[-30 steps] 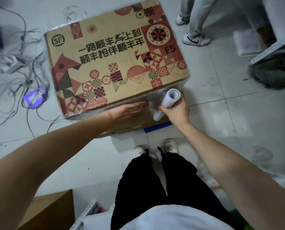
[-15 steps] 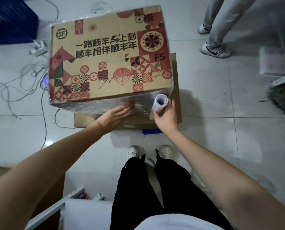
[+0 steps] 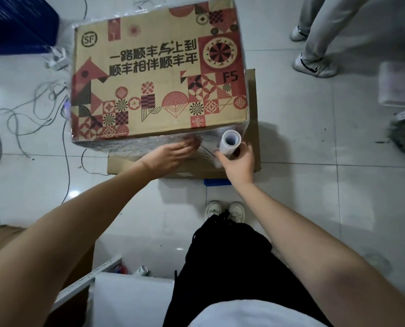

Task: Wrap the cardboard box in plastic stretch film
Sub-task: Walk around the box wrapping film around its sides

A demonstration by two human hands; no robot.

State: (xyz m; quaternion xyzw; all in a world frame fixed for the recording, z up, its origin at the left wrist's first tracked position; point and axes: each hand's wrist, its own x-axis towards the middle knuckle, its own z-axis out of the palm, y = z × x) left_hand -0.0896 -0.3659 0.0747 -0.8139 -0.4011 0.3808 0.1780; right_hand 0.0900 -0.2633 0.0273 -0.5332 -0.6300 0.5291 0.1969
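At the far left we see loose cables (image 3: 35, 103) trailing over the tiled floor (image 3: 315, 185), with a blue crate (image 3: 17, 24) in the top corner. Next comes the cardboard box (image 3: 159, 76), printed face up, standing on a flat sheet of cardboard (image 3: 253, 147) laid on the floor. Film already clings to its near side and wrinkles round its edges.

Our left hand (image 3: 170, 155) lies against that near side, fingers straight and close together, pressing the stretch film (image 3: 206, 149) flat to the box. The fingertips are blurred, so we cannot tell exactly how firmly they bear down.

Just right of it, our right hand (image 3: 238, 161) curls round the film roll (image 3: 230, 143), which stands nearly upright at the box's near right corner. A short web of film runs taut from the roll to the box between the 2 hands.

Further right, another person's legs (image 3: 319, 38) stand well apart from the box.

We judge the next pass goes round that right corner. If the left hand lifts too soon, the loose layer could slip or bunch. Pulling too hard on the roll could drag the box across the sheet or tear the film at the corner. The cables at the left could also catch our feet as we circle the box.
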